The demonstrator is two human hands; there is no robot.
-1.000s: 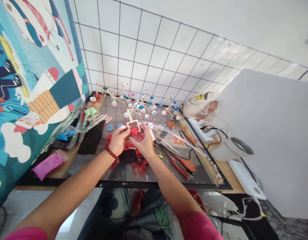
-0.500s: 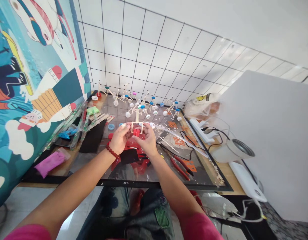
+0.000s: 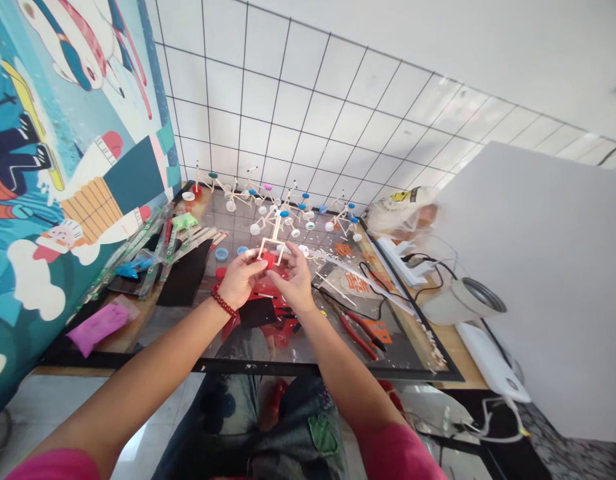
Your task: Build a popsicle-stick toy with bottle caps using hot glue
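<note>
Between both hands, above the table's middle, is a small pale wooden stick frame [image 3: 277, 230] shaped like a fork, with a long stem pointing away from me. A red piece [image 3: 269, 261], perhaps bottle caps, sits between its prongs. My left hand [image 3: 239, 279] is closed, thumb and fingers pinching the red piece and the left prong. My right hand [image 3: 295, 280] is closed at the right prong, its thumb near the red piece; its fingertips are partly hidden. Beyond them stand several stick models with white and blue cap wheels [image 3: 284, 214].
Red-handled pliers [image 3: 361, 333] lie to the right, near a black cable and a white lamp [image 3: 468, 300]. A black sheet [image 3: 184, 277], a pink bag [image 3: 101, 327] and blue caps [image 3: 221, 254] are at left. Wood scraps litter the glass-topped table [image 3: 288, 368].
The stick frame has tilted, its prongs swinging slightly left. The red piece has turned, and my left thumb has moved onto it. Both hands remain in nearly the same place.
</note>
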